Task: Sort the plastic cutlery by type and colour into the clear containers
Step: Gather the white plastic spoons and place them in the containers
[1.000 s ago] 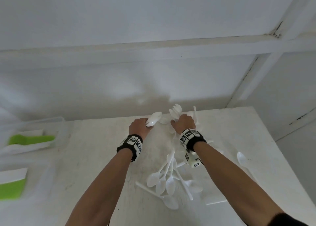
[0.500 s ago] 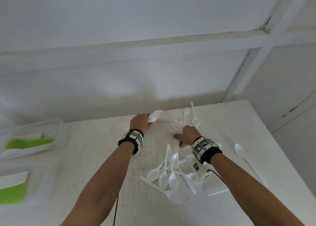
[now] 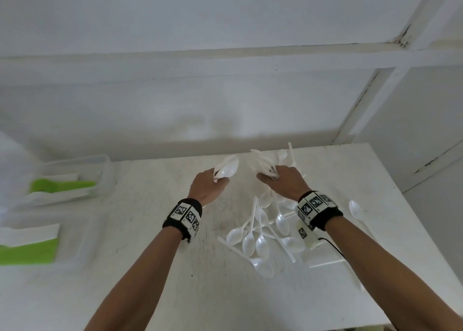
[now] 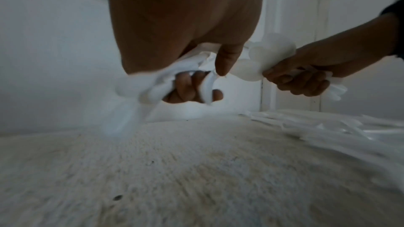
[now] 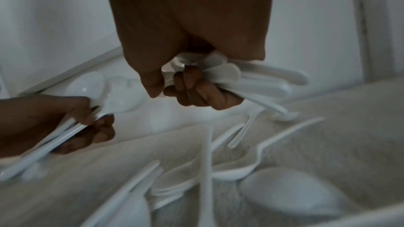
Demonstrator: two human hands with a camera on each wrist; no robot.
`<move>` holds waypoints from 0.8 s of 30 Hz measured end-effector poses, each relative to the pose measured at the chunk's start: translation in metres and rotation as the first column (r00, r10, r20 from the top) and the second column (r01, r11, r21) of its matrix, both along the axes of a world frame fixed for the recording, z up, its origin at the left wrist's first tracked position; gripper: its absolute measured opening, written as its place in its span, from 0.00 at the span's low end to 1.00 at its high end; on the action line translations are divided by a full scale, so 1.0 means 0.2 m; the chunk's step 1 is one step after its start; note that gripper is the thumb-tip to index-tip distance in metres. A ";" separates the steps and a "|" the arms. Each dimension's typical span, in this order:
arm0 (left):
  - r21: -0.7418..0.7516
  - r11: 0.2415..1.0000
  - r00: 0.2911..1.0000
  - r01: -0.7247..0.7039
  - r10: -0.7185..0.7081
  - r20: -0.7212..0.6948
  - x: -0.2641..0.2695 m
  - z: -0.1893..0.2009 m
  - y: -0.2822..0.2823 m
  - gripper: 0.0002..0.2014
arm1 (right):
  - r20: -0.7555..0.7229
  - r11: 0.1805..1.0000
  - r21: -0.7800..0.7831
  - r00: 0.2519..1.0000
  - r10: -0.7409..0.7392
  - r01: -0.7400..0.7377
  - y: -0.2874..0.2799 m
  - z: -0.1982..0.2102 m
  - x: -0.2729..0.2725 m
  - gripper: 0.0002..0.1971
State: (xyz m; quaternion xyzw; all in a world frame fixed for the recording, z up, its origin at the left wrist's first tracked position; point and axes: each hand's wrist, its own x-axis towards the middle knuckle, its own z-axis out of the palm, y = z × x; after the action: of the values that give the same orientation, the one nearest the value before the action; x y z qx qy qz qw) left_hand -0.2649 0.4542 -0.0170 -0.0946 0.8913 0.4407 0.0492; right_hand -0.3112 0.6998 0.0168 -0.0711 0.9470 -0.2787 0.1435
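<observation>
My left hand (image 3: 209,186) grips a bundle of white plastic spoons (image 3: 225,168) by their handles, bowls pointing away, above the far middle of the white table (image 3: 125,268). My right hand (image 3: 281,184) holds a second bunch of white spoons (image 3: 265,164) just to its right. In the right wrist view the right hand's fingers (image 5: 196,92) curl round the spoon bunch (image 5: 220,72). The left wrist view is blurred but shows the left hand (image 4: 192,85) closed round white cutlery (image 4: 161,82). A loose heap of white spoons (image 3: 260,233) lies under my right wrist.
A clear container (image 3: 75,177) with green and white cutlery stands at the far left. A nearer clear container (image 3: 27,245) at the left edge holds green and white pieces. One white spoon (image 3: 355,209) lies alone near the right table edge. A wall rises behind the table.
My right hand dipped toward the loose heap and came back up and forward with its bunch of spoons. The left hand has stayed roughly in place with its bundle.
</observation>
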 end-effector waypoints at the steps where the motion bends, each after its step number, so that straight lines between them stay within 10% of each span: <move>1: 0.058 0.998 1.000 0.012 -0.012 0.002 0.03 0.01 -0.01 0.08 | 0.031 1.000 -0.021 0.999 -0.016 0.017 -0.01 0.01 0.02 0.31; 8: 0.448 0.893 0.994 -0.050 -0.001 0.113 0.18 0.00 -0.02 0.04 | 0.007 0.984 -0.099 0.989 -0.150 0.150 -0.04 -0.08 0.13 0.26; 12: 0.314 0.949 0.997 0.018 -0.042 0.068 0.21 -0.01 0.02 0.13 | -0.202 0.987 0.160 0.978 0.050 -0.017 0.05 -0.12 0.13 0.19; 16: 0.166 0.986 0.999 -0.015 0.009 0.036 0.21 -0.03 0.06 0.19 | -0.043 0.846 0.376 0.905 0.424 -0.378 0.11 -0.04 0.12 0.23; 24: 0.043 0.998 0.999 0.039 -0.038 -0.032 -0.01 -0.04 0.21 0.23 | 0.032 0.597 0.543 0.725 0.688 -0.591 0.25 -0.11 0.09 0.17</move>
State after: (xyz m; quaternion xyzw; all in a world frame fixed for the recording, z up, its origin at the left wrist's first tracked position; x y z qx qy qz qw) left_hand -0.2672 0.4967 -0.0249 -0.0692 0.8839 0.4603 0.0456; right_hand -0.2933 0.7507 -0.0045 -0.3905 0.9041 0.0648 0.1609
